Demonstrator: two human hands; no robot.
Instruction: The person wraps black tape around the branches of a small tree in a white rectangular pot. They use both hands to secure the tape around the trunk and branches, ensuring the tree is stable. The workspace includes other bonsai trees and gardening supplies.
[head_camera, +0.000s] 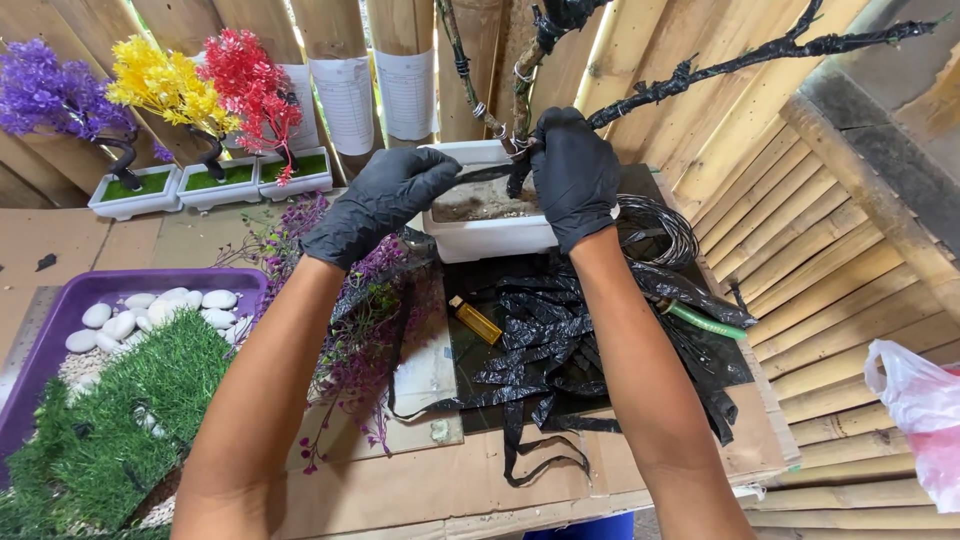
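Note:
Both my hands wear black gloves. My left hand (378, 203) pinches the end of a black plastic strip (487, 173) pulled taut toward the trunk of a wire tree (522, 95). My right hand (573, 175) grips the base of that trunk, where the strip winds on. The tree stands in a white rectangular pot (487, 237) filled with hardened grey fill. Its branches (740, 62) reach up and right, partly wrapped in black plastic, partly bare wire.
Black plastic strips (545, 340), a yellow lighter (476, 320), a wire coil (655, 225) and a green-handled tool (705, 320) lie on cardboard. Purple foliage (360, 330), a purple tray (140, 290) with white pebbles and fake grass sit left. Three finished small trees (170, 90) stand far left. Bamboo wall behind.

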